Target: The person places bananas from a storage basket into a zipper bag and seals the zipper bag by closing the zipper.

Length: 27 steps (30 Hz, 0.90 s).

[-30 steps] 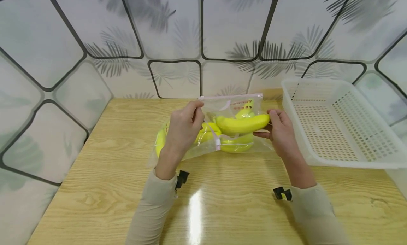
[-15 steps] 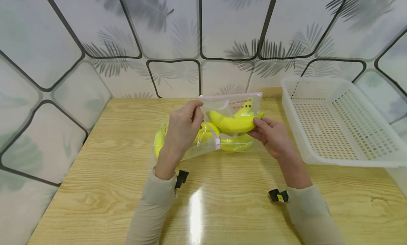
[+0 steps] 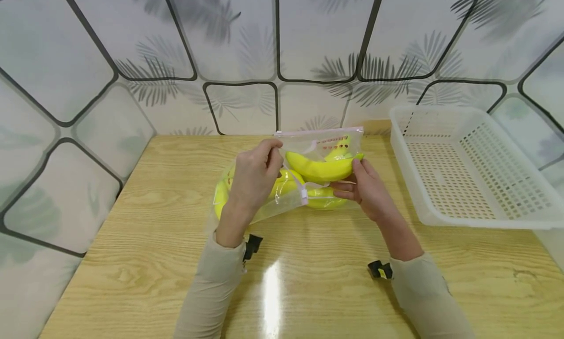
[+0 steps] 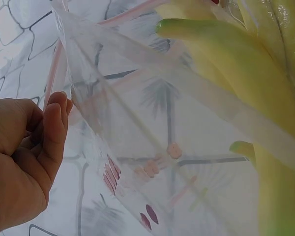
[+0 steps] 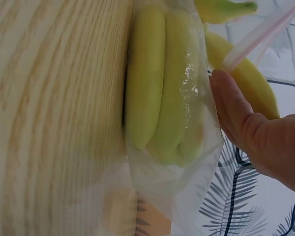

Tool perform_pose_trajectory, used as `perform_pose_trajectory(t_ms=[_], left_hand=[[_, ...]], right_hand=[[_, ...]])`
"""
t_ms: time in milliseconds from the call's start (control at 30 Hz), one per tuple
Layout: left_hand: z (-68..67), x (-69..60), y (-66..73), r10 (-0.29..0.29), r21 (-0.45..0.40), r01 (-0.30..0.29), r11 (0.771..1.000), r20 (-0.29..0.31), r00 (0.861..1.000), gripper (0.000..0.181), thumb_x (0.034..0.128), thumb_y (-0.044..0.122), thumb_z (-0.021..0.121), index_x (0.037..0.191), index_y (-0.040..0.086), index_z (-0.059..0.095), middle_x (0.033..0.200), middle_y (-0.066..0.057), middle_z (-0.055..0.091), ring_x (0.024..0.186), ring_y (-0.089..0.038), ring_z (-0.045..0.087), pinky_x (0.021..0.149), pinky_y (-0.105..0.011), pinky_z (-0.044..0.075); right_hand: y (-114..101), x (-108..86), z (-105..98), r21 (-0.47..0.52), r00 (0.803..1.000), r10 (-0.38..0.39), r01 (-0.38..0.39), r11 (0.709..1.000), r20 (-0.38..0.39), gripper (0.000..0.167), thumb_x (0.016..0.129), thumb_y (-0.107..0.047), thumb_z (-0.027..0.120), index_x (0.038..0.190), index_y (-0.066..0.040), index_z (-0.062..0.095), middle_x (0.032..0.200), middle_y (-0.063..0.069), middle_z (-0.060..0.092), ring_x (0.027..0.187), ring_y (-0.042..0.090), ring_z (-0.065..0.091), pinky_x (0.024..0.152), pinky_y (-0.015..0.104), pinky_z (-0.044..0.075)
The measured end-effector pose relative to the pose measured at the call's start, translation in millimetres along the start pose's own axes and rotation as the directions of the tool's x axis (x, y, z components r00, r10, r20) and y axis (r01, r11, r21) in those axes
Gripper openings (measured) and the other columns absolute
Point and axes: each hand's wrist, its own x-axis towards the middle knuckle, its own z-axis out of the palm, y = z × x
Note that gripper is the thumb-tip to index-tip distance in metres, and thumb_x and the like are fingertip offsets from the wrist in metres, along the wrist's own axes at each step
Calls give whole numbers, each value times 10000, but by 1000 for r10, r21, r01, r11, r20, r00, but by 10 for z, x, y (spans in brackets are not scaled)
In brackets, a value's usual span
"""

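Observation:
A clear zip bag [image 3: 319,132] with a pink zip edge and red print lies on the table, several yellow bananas [image 3: 282,185] inside it. My left hand [image 3: 253,172] pinches the edge of the bag's mouth and keeps it raised. In the left wrist view the curled left fingers [image 4: 56,123] meet the plastic. My right hand [image 3: 372,187] holds one banana [image 3: 319,170] by its right end, thumb on top, at the bag's open mouth. From the right wrist view, the right hand [image 5: 265,137] is beside bagged bananas [image 5: 157,83]; its palm side is partly hidden.
A white plastic basket [image 3: 425,214] with a perforated bottom stands to the right of the bag. Behind the wooden table [image 3: 145,275] rises a patterned backdrop [image 3: 313,104]. A white slider [image 3: 304,196] sits on the bag's front edge.
My right hand has moved left with the banana, which has shifted left over the bag's mouth. Its lower fingers now reach over the bag's lower bananas. The left hand stays in place.

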Motion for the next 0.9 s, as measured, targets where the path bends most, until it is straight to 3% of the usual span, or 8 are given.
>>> perform_pose_trajectory(t_ms=[167, 300, 500, 667, 900], left_hand=[[38, -14, -9, 3, 10, -3, 1000, 27, 1000, 206, 949, -62, 467, 1009, -97, 661, 669, -122, 656, 500, -160, 647, 405, -170, 438], [52, -20, -4, 3, 20, -4, 1000, 33, 999, 205, 955, -49, 475, 1017, -95, 665, 666, -115, 655, 492, -149, 630, 394, -182, 417], [45, 6, 17, 14, 19, -14, 1000, 24, 1000, 202, 955, -52, 475, 1014, -93, 664, 639, -103, 635, 475, -140, 610, 384, -191, 401], [65, 20, 41, 15, -3, -15, 1000, 33, 999, 207, 956, -55, 471, 1019, -100, 663, 642, -105, 629, 480, -146, 619, 392, -177, 414], [31, -23, 26, -12, 21, 11, 1000, 61, 998, 209, 949, -58, 485, 1049, -105, 662, 716, -132, 680, 494, -156, 638, 412, -167, 445]], right_hand=[[12, 14, 32, 136, 999, 20, -25, 990, 38, 600, 1080, -433, 195, 1506, -12, 166, 1254, 206, 490, 960, 216, 708, 853, 391, 586], [25, 36, 46, 205, 997, 35, -48, 978, 64, 535, 1091, -356, 301, 1486, -3, 223, 1231, 172, 520, 956, 229, 712, 892, 400, 567], [26, 47, 61, 162, 997, 6, -19, 987, 83, 569, 1074, -188, 424, 1550, -6, 171, 1364, 221, 463, 1008, 184, 691, 963, 385, 526], [9, 37, 76, 146, 999, -10, 3, 989, 47, 550, 1069, -209, 441, 1513, 39, 229, 1291, 209, 513, 961, 168, 698, 920, 338, 558], [-70, 97, 135, 73, 1000, 2, -2, 997, 3, 532, 1033, -169, 534, 1465, 13, 284, 1265, 199, 507, 923, 177, 688, 839, 306, 591]])
